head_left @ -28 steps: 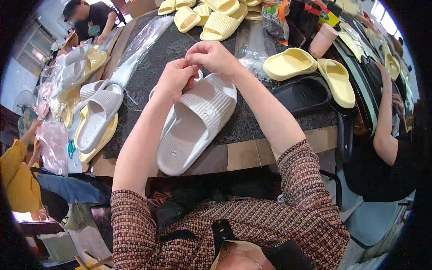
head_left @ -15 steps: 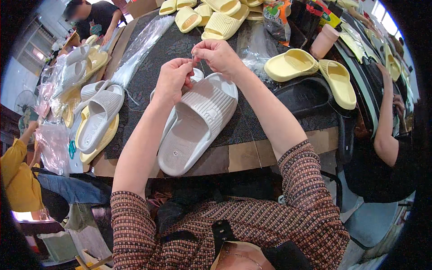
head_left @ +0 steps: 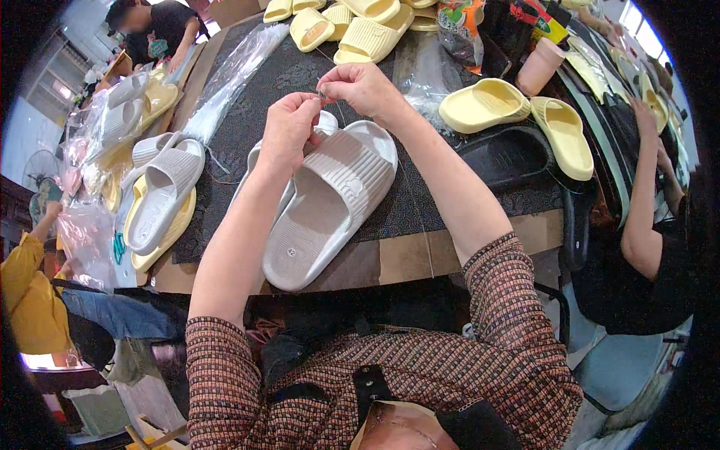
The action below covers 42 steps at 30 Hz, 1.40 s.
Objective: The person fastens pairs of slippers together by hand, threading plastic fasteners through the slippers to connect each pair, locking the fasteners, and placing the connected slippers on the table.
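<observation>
A pair of grey ribbed slides lies on the dark mat [head_left: 225, 86] before me. The right grey slide [head_left: 358, 176] has a small raised figure on its strap. The other grey slide [head_left: 328, 122] is mostly hidden behind my left hand and forearm. Above their toe ends, my left hand [head_left: 291, 131] and my right hand [head_left: 360, 90] meet fingertip to fingertip, both pinched. Between the fingers is a tiny dark bit, too small to name. A thin thread-like line runs down beside the fingertips.
Yellow slides [head_left: 371, 37] are heaped at the far edge. Two yellow slides [head_left: 486, 106] and a black slide [head_left: 510, 157] lie right, near a pink bottle [head_left: 540, 67]. Clear plastic strips [head_left: 240, 75] and stacked grey-and-yellow slides [head_left: 166, 191] lie left. Other people work on both sides.
My hands stay pinched together in nearly the same place, with slight finger movement. The left forearm has shifted a little, and the partly hidden grey slide shows more at its left.
</observation>
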Motion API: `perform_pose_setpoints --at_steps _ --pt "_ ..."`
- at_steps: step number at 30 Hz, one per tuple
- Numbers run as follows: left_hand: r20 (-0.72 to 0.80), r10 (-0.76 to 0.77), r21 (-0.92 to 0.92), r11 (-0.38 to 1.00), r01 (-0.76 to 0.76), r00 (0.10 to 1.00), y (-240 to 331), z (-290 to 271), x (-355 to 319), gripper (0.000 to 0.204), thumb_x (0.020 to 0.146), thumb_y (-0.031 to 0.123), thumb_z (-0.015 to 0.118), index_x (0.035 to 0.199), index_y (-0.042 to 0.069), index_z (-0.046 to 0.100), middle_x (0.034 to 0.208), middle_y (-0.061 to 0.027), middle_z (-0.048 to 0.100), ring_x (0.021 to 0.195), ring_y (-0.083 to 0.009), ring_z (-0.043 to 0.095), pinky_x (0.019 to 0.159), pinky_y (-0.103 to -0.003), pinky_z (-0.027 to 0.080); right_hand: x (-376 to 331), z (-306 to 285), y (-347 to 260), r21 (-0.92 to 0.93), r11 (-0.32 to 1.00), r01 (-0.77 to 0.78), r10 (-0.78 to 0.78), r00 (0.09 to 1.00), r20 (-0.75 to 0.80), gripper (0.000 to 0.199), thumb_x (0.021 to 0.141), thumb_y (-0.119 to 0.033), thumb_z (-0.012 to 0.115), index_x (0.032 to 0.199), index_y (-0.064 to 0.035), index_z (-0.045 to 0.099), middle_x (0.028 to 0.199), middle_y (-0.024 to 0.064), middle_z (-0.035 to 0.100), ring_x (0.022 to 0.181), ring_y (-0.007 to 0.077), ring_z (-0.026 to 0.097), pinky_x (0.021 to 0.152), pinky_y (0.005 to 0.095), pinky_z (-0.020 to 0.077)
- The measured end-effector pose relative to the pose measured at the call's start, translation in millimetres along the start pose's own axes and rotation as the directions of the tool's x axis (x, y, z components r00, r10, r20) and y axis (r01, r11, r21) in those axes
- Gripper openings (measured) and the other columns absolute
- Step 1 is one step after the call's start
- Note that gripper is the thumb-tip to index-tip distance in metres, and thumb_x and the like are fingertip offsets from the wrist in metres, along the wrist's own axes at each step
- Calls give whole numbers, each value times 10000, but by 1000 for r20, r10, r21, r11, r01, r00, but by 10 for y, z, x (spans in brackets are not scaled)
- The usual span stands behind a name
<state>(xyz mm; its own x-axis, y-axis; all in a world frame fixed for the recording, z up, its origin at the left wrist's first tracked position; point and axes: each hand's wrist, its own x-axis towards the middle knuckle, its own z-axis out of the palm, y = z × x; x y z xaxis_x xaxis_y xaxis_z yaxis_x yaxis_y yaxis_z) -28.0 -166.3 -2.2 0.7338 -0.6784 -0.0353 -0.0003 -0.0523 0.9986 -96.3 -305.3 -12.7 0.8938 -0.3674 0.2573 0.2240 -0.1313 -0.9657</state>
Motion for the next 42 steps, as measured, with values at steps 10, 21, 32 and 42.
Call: perform_pose_setpoints --at_steps 10,21,32,42 --pt "-15 75 43 996 -75 997 -75 38 -36 123 838 139 556 862 28 605 637 30 492 520 -55 428 437 -209 368 38 -12 98 26 998 52 -53 998 19 154 757 -87 618 854 29 645 786 85 657 730 123 614 701 245 494" --pt "-52 164 153 976 -154 985 -55 50 -173 131 856 147 541 862 32 603 636 26 504 469 -48 442 405 -198 348 3 62 56 -64 996 57 -53 996 66 122 797 -87 599 863 8 637 780 34 626 704 88 561 678 219 459" --pt "-76 48 -119 991 -57 996 -43 -59 -40 118 825 131 572 891 38 604 636 36 481 505 -54 403 433 -217 372 -5 43 -47 -97 994 55 -53 998 26 138 789 -87 617 897 -5 642 750 21 613 681 77 546 621 212 443" --pt "-76 75 -130 988 -84 994 -45 -17 -39 138 813 150 580 869 31 622 638 23 504 509 -59 449 399 -215 379 -41 25 -94 -182 978 100 -91 994 55 144 779 -68 614 884 25 643 769 41 626 699 88 556 668 225 466"
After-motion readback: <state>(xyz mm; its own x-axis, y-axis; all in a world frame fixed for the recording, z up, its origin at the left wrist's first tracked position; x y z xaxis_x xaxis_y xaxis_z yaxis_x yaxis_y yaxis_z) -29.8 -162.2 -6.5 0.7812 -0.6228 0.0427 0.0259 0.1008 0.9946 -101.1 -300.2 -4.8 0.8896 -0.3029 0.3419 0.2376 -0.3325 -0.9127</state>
